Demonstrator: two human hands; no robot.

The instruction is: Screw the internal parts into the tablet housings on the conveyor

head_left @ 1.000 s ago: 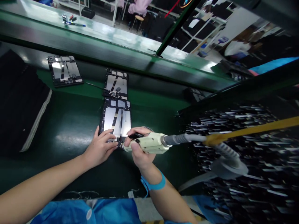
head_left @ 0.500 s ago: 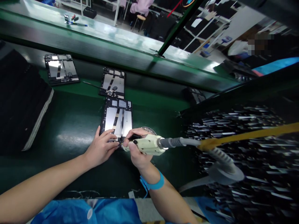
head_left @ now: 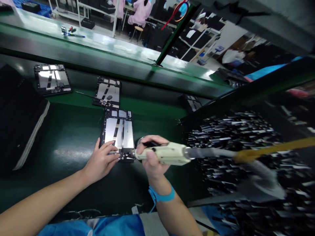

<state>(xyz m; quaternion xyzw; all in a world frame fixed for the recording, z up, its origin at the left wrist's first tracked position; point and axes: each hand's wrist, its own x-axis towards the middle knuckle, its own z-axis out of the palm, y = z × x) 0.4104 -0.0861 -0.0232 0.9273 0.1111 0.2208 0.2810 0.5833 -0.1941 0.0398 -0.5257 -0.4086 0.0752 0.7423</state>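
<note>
Gripping the driver (head_left: 173,154), the right hand (head_left: 154,159) closes its fingers and thumb around the pale body, a blue band (head_left: 163,196) on its wrist. A grey cable (head_left: 211,152) runs right from the driver toward a blurred yellow strap (head_left: 275,149). The left hand (head_left: 100,162), fingers slightly spread, rests on the lower left of the opened tablet (head_left: 129,134), which lies on the green table (head_left: 66,131) in front of the person. The driver's tip is at the tablet's lower right; whether it touches is too small to tell. A round dish (head_left: 139,141) shows partly behind the right hand. To the left stands a black stack (head_left: 19,114). Just beyond the tablet lies a second tablet (head_left: 115,88), with a third tablet (head_left: 62,78) farther left and a thin rod (head_left: 83,94) between them. Past these, a long ledge (head_left: 103,42) bears a pen (head_left: 78,35). Farther off, someone in pink (head_left: 139,13) is near a stool (head_left: 138,29).
</note>
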